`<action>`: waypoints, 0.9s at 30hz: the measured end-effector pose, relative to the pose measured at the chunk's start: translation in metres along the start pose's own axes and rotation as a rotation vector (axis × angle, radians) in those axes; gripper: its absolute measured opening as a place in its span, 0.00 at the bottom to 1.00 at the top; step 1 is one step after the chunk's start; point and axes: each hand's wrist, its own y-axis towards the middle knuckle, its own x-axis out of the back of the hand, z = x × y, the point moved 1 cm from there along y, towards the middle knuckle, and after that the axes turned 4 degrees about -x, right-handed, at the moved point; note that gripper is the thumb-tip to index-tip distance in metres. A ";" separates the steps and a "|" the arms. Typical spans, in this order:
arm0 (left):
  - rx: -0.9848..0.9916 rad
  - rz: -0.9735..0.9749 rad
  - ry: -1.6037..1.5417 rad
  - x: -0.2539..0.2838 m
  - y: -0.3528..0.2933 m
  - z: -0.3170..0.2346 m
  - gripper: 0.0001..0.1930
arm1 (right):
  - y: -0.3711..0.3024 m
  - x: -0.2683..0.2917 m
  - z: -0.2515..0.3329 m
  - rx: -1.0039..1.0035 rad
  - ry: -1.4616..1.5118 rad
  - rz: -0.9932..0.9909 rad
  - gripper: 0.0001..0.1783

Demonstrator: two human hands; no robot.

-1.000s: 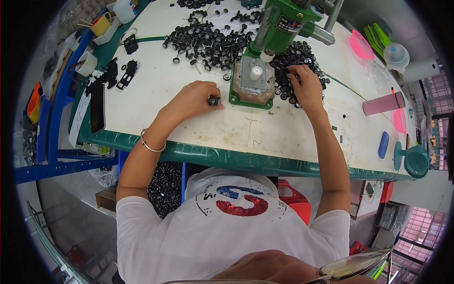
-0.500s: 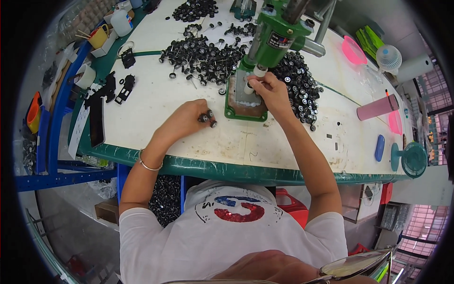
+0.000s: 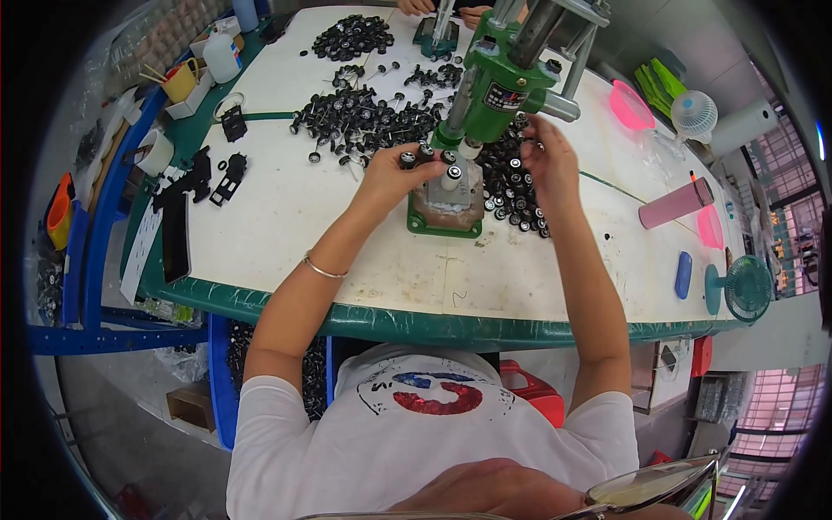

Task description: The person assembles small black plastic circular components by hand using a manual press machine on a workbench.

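Note:
My left hand (image 3: 392, 180) is closed around several small black wheels (image 3: 407, 159) with silvery centres. Its fingertips reach the front of a green hand press (image 3: 496, 97), next to a wheel (image 3: 453, 172) that sits upright on the white post of the press bed. To the right of the press, my right hand (image 3: 555, 163) is raised over a pile of black wheels (image 3: 513, 186). Its fingers are bent but apart, close to the press's lever hub, and I see nothing plainly held in them.
Black wheels on metal pins (image 3: 368, 121) are heaped left of the press. Across the table, another person's hand (image 3: 416, 6) is beside a second green press (image 3: 436, 39). A phone (image 3: 177, 238) lies at left; a pink tumbler (image 3: 674, 204) and green fan (image 3: 747, 288) are at right.
My left hand has moved right and forward to the press bed with its wheels. My right hand has left the post and moved right, over the pile. Another person's hands have appeared at the far side.

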 end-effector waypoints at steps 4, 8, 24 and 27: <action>-0.018 0.004 -0.056 -0.016 0.008 0.003 0.07 | 0.020 0.013 0.044 0.113 0.030 -0.052 0.17; -0.106 -0.001 0.022 -0.028 0.013 0.005 0.08 | 0.043 -0.005 0.092 0.254 0.021 0.057 0.18; -0.194 -0.034 0.031 -0.028 0.018 0.002 0.08 | 0.064 -0.088 0.178 0.394 0.051 -0.055 0.14; -0.171 -0.029 0.043 -0.025 0.017 0.005 0.08 | 0.048 -0.076 0.197 -0.380 0.714 0.383 0.14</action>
